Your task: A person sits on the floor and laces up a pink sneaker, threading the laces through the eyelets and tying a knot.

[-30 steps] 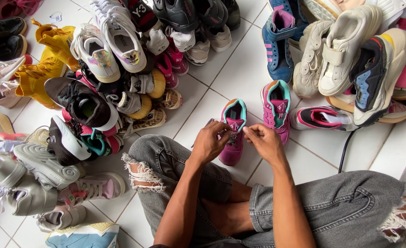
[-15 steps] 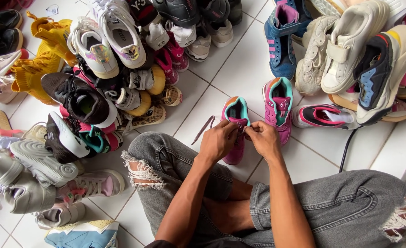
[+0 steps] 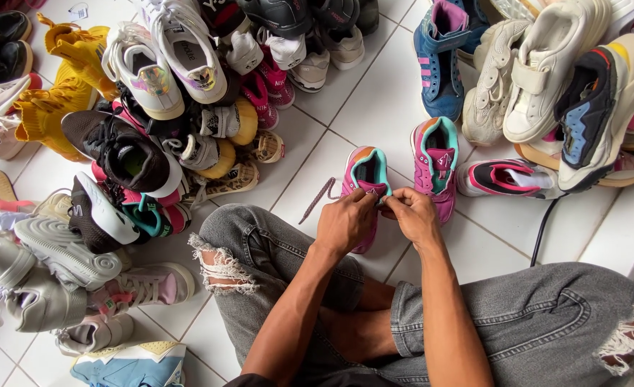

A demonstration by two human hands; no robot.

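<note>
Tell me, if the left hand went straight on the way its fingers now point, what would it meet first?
The left hand points up and right over the pink shoe it touches. Beyond it, probably the matching pink shoe standing alongside, though depth is unclear.

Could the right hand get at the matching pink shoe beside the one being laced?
Probably yes: the second pink shoe stands just beyond the right hand, nothing between them, though that hand is busy on the laced pink shoe.

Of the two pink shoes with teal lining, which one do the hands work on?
The left one: both hands pinch at its laces. Its twin stands untouched beside it.
</note>
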